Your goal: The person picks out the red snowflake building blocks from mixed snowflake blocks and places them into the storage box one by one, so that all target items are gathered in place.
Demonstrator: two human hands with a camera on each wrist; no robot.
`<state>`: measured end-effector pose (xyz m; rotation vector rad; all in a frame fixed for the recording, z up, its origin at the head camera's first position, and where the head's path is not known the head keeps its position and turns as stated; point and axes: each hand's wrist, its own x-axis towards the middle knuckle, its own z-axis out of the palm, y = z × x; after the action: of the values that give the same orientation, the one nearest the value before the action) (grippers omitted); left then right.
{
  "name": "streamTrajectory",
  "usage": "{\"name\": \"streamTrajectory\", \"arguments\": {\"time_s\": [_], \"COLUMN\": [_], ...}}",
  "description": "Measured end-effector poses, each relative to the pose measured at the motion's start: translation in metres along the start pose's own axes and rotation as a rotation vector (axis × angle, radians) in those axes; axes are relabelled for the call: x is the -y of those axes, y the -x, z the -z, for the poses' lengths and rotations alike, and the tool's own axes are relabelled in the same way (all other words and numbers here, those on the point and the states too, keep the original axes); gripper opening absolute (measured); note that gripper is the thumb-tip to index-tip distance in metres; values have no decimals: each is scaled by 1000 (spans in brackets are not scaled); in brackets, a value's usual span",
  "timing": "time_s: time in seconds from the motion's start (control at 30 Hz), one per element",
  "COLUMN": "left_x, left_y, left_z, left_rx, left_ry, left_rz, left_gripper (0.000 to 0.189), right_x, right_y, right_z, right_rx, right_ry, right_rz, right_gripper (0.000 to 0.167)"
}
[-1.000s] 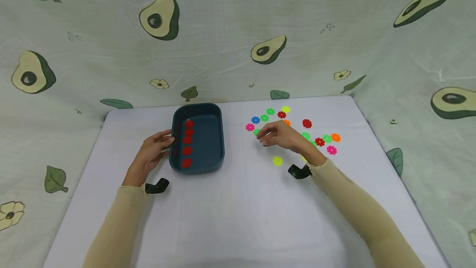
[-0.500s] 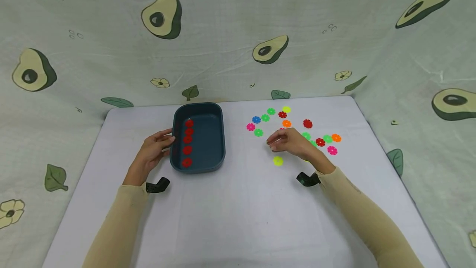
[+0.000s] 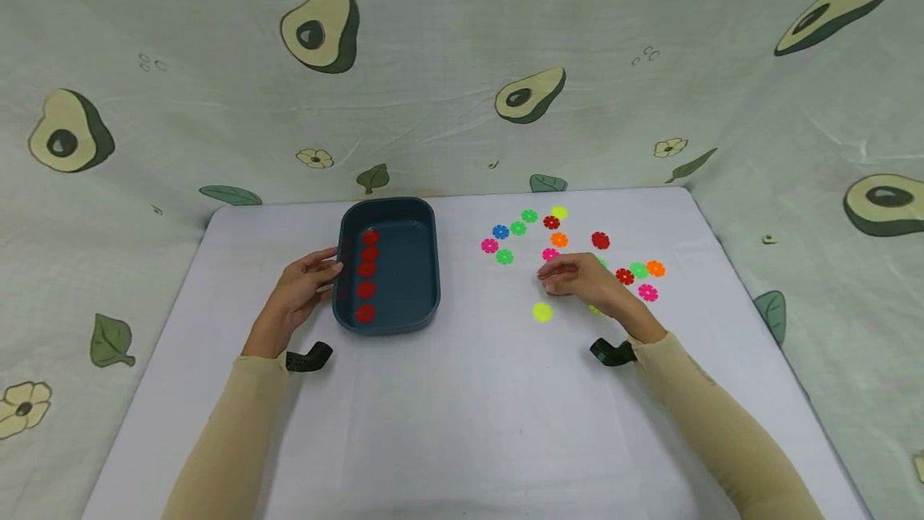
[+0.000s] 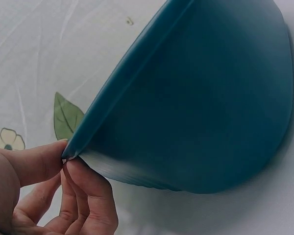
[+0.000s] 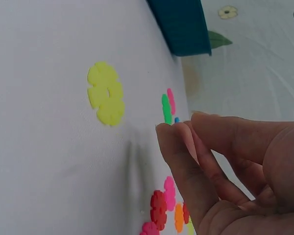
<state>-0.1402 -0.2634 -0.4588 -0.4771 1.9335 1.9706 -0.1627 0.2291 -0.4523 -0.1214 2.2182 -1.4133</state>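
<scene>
A dark teal tray (image 3: 404, 287) stands on the left half of the table, with several red flower-shaped discs (image 3: 366, 290) in a column along its left side. My left hand (image 3: 299, 291) pinches the tray's left rim between thumb and fingers, as the left wrist view shows at the tray's corner (image 4: 186, 107). Over the scattered discs is my right hand (image 3: 585, 283), its fingers loosely bent and nothing between thumb and fingertips. A yellow flower disc (image 3: 542, 312) lies just below its fingertips, and a pink one (image 3: 550, 254) just beyond. The hand partly covers a green disc.
More flower discs lie loose to the right of the tray: a blue disc (image 3: 500, 232), a dark red disc (image 3: 600, 241), an orange disc (image 3: 655, 269) and several others. A patterned cloth (image 3: 433, 62) hangs behind the white table (image 3: 447, 424).
My right hand has moved right and slightly toward me, uncovering green, orange and pink discs it was hiding. My left hand stays at the tray's rim.
</scene>
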Motion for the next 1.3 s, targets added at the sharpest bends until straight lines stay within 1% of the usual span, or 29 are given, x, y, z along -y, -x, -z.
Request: {"name": "streamTrajectory", "arguments": {"time_s": [0.3,0.53,0.7,0.8,1.0,1.3], "left_x": [-2,-1,-1,0,1,0], "left_y": [0,-1,-1,-1,-1,-1], "left_z": [-1,0,0,0,0,-1], "left_rx": [-7,-4,-10,-12,-9,-13], "left_ry": [-12,1,-2,-3,2,2], "left_rz": [11,10,5,5,4,10], "left_gripper": [61,59,58,59,59,58], "right_x": [-10,-23,-28,-30,-32,-26], "right_y": [2,2,3,3,1,-8], "right_z": [10,21,26,28,33,31], "right_rx": [-85,-171,-211,-234,-254,-245], "right_ry": [-3,-2,-10,9,64,179], "right_rz": [-36,-21,-53,-64,-67,-24], "right_gripper": [40,37,38,39,38,37]}}
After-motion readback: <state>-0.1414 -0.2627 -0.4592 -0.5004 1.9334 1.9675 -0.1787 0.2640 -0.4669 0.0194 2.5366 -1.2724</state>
